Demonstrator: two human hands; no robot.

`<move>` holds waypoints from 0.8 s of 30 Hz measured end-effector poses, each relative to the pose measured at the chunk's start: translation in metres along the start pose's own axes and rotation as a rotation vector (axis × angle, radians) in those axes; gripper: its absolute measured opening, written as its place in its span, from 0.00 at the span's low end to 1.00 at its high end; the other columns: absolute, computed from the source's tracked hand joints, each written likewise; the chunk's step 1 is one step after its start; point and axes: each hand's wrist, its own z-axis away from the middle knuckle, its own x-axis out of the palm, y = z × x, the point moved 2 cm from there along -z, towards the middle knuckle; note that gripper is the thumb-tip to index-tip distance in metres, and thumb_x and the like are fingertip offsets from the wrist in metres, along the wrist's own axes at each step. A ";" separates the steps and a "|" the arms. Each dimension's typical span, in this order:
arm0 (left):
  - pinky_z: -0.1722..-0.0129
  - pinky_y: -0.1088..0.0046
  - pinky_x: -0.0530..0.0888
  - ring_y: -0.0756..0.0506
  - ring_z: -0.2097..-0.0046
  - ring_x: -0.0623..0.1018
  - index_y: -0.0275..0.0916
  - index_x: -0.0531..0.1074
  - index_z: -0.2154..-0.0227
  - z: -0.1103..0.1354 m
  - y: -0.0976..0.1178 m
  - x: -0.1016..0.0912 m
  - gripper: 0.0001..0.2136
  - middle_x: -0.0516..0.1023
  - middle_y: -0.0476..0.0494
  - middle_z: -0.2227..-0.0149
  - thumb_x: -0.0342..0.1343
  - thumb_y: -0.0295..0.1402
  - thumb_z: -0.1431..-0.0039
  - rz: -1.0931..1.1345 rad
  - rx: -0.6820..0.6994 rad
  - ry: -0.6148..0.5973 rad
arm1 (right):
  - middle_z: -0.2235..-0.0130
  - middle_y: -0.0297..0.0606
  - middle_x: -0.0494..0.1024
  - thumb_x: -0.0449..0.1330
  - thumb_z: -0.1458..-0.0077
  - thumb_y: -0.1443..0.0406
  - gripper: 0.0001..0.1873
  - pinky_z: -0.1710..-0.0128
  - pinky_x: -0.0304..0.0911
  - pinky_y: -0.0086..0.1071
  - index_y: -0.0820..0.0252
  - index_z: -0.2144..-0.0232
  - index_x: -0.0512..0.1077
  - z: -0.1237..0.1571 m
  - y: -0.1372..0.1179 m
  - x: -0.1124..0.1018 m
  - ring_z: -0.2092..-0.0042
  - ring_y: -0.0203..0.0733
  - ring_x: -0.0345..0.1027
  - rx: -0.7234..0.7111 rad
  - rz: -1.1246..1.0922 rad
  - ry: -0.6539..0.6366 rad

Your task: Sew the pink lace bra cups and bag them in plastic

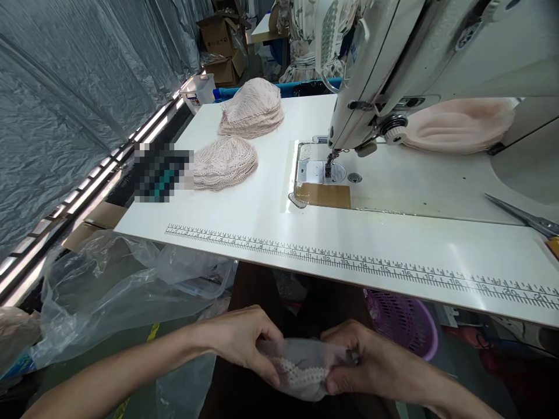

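Observation:
Below the table's front edge, my left hand (242, 340) and my right hand (367, 364) both pinch a small pale fabric piece with a lace edge (303, 369). Fingers of each hand are closed on it, one at each end. On the white sewing table (271, 224) above sit two stacks of pink lace pieces (225, 163) (253, 109). The sewing machine (419, 58) stands at the right, its needle and presser foot (328, 166) over the plate.
A printed ruler (349, 259) runs along the table's front. Scissors (524, 216) lie at the right edge. Folded pink fabric (458, 123) rests behind the machine. A clear plastic bag (122, 285) hangs at the left, a purple basket (404, 320) under the table.

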 end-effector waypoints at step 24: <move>0.66 0.78 0.67 0.51 0.70 0.72 0.39 0.76 0.57 0.006 -0.007 0.010 0.20 0.76 0.50 0.71 0.67 0.30 0.57 0.330 -0.014 0.231 | 0.74 0.29 0.63 0.64 0.50 0.61 0.11 0.76 0.46 0.26 0.63 0.78 0.70 0.002 -0.001 0.003 0.74 0.30 0.52 0.008 0.046 0.120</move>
